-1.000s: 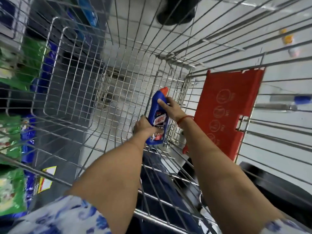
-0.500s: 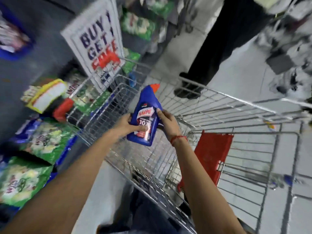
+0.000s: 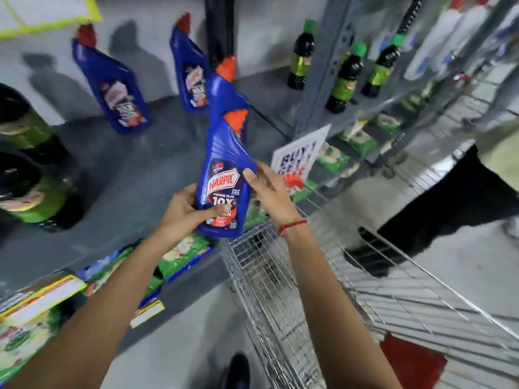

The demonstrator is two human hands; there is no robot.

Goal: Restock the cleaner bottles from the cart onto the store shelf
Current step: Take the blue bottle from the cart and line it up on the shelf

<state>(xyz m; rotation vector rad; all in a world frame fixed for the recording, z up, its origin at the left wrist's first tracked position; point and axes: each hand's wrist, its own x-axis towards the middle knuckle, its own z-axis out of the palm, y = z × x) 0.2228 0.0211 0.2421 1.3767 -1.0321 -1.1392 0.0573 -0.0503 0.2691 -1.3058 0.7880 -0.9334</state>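
Observation:
I hold a blue Harpic cleaner bottle (image 3: pixel 222 186) with an orange cap upright in front of the grey shelf (image 3: pixel 126 169), above the cart's left corner. My left hand (image 3: pixel 182 211) grips its lower left side, thumb across the label. My right hand (image 3: pixel 266 189) touches the bottle's right edge with the thumb, its fingers fairly straight beside it. Three like bottles stand on the shelf: one at the left (image 3: pixel 112 88), one further back (image 3: pixel 191 71), one right behind the held bottle (image 3: pixel 227 88). The wire cart (image 3: pixel 280 276) stands below and to the right; no bottles show inside it.
Dark bottles with green caps (image 3: pixel 345 77) stand on the shelf to the right, past a grey upright. Large dark bottles with green labels (image 3: pixel 25 164) fill the shelf's left end. A "BUY 1" sign (image 3: pixel 297 158) and green packets (image 3: pixel 179 254) sit lower. Another person's leg (image 3: pixel 449 209) stands beyond the cart.
The bottle has come up out of the cart to shelf height in both my hands. My view has swung from the cart to the shelf. My right hand's fingers have loosened.

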